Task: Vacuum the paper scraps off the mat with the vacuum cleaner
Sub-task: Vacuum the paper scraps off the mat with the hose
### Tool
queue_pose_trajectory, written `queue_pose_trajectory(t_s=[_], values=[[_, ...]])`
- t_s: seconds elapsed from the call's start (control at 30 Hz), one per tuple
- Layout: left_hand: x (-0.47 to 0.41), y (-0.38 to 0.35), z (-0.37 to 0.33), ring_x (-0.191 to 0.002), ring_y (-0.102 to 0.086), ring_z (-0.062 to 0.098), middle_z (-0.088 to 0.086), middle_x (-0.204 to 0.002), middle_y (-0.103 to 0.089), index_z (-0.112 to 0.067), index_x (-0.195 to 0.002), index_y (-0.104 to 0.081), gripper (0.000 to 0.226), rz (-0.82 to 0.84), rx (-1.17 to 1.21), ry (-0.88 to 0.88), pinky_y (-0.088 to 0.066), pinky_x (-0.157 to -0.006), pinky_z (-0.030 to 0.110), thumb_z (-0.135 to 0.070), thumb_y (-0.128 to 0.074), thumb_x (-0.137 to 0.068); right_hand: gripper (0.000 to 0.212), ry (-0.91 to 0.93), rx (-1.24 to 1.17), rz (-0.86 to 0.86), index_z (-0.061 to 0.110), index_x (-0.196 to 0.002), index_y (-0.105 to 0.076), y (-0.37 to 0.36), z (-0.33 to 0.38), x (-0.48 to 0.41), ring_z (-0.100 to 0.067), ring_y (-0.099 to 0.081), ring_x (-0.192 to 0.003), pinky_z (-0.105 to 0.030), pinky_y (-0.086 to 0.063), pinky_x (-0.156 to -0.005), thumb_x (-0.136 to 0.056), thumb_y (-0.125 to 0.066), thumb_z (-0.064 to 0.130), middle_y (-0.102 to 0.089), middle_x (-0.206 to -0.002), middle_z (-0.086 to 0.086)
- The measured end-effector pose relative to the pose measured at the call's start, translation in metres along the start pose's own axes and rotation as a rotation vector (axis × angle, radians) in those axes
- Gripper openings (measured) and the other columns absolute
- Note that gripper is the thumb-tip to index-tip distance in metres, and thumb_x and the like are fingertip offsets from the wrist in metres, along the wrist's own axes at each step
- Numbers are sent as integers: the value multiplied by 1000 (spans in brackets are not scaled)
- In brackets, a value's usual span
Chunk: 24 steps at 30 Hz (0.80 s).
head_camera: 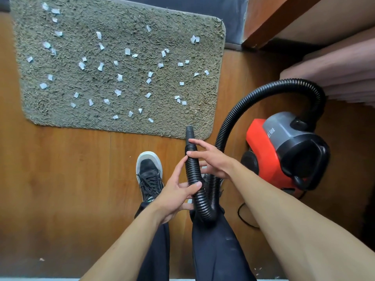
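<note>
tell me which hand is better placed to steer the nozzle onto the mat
Right, probably. The right hand rests on the hose just behind the nozzle, which points at the mat. The left hand grips the hose lower, near its bend, better suited to supporting.

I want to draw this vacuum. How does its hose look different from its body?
The hose is all black; the body is red, grey and black. The hose is long, thin, ribbed and looped; the body is chunky and smooth. The left hand holds the hose; the body sits on the floor. They are joined together.
</note>
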State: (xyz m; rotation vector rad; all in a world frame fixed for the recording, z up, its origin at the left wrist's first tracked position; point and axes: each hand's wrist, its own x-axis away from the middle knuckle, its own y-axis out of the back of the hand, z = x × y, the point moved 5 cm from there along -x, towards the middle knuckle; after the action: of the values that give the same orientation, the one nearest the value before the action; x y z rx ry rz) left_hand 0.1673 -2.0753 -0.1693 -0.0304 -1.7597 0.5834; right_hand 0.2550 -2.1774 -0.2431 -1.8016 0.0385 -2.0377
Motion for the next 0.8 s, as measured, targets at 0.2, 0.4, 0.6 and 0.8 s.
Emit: queue_pose_trajectory(t_s=[0.2,0.4,0.6,0.8], values=[[-5,5,-1,-108,-70,31,12,-115,-74,-55,-149,-19,84,-3,12,-6,-53,-91,62,-7,-63,-96,58,25,-32,12,31,-136,-53,4,0,-7,-30,-69,-94,-52,-55,-89,-86,-72,9,-68,-115,-12],[-5,12,-4,-106,-71,28,9,-113,-75,-51,-150,-21,82,-41,7,-46,-54,-93,58,-8,-64,-95,57,86,-48,-42,30,-137,-53,0,9,-10,-25,-71,-89,-43,-59,-77,-88,-70,8,-69,-115,-12],[-7,14,-10,-77,-69,12,9,-99,-73,-52,-147,-27,92,-36,3,-91,-52,-54,20,4,-69,-88,57,148,-65,-80,29,-137,-54,0,19,-14,-26,-71,-90,-43,-60,-79,-87,-70,7,-64,-115,-11],[-13,15,-26,-100,-73,25,16,-115,-71,-51,-148,-28,89,-24,-45,-103,-61,-71,37,-2,-72,-88,50,193,-84,-172,31,-133,-57,2,25,-20,-22,-68,-88,-36,-58,-73,-89,-69,11,-64,-119,-14]])
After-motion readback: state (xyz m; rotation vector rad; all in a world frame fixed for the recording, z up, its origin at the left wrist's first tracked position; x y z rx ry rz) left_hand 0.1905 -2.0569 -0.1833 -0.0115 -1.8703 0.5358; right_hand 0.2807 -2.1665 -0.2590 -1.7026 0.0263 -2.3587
